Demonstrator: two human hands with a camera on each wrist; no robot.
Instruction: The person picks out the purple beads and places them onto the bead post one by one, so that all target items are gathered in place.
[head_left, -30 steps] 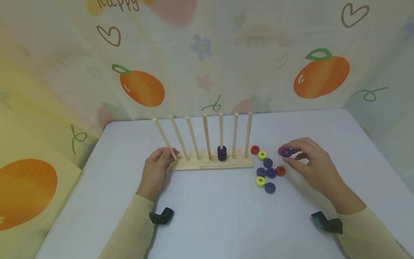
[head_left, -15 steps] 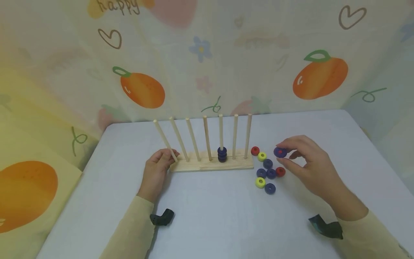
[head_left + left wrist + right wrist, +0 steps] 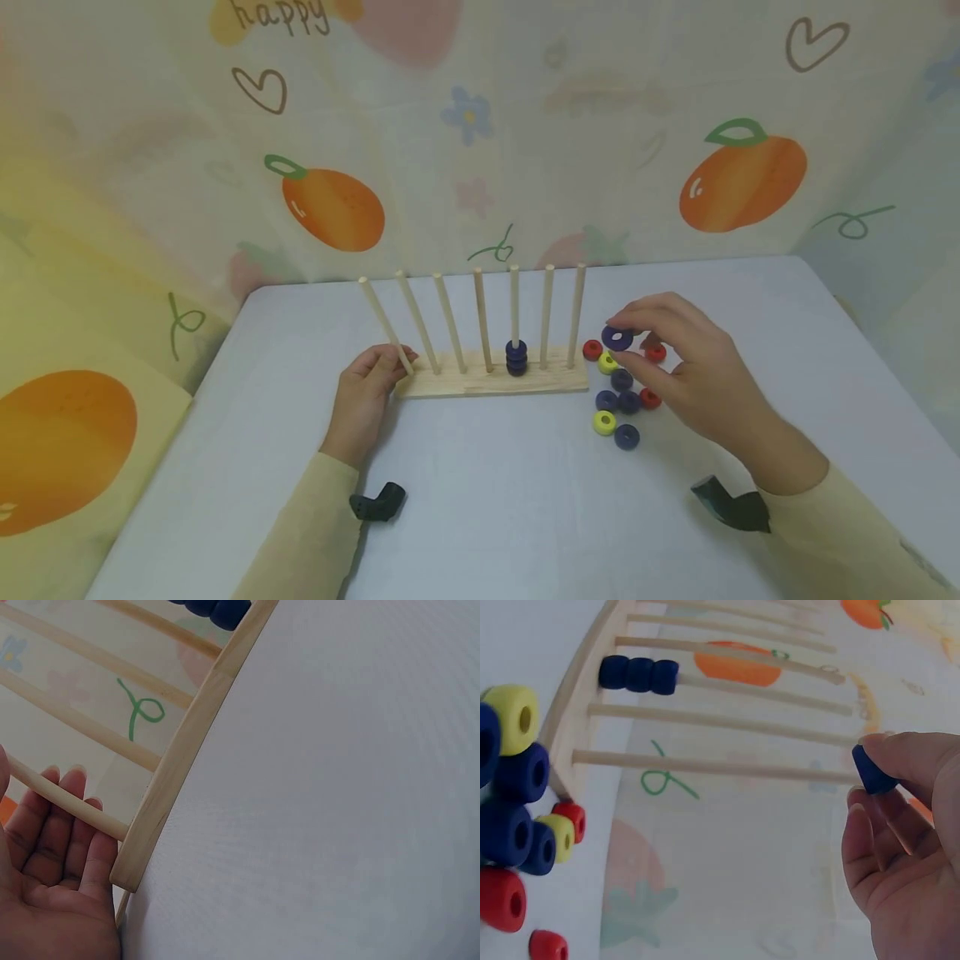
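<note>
My right hand (image 3: 705, 375) pinches a dark blue ring bead (image 3: 608, 341) between thumb and fingers, above the table to the right of the wooden peg stand (image 3: 450, 385). In the right wrist view the held blue bead (image 3: 873, 771) appears by the top of the end peg (image 3: 727, 767). Around the stand's leftmost peg (image 3: 380, 314), low down, my left hand (image 3: 358, 412) holds with thumb and fingers. Behind that peg the fingers (image 3: 52, 844) show in the left wrist view. Several blue beads (image 3: 516, 358) are stacked on another peg.
Loose beads lie on the white table (image 3: 480, 500) right of the stand: red beads (image 3: 592, 350), yellow beads (image 3: 604, 422) and blue beads (image 3: 627, 437). One red bead (image 3: 656, 353) lies partly behind my right hand. A printed cloth (image 3: 480, 167) hangs behind the table.
My right hand has moved left toward the stand with the blue bead, which has turned to show its hole. A red bead behind it has come into view. My left hand stays put.
</note>
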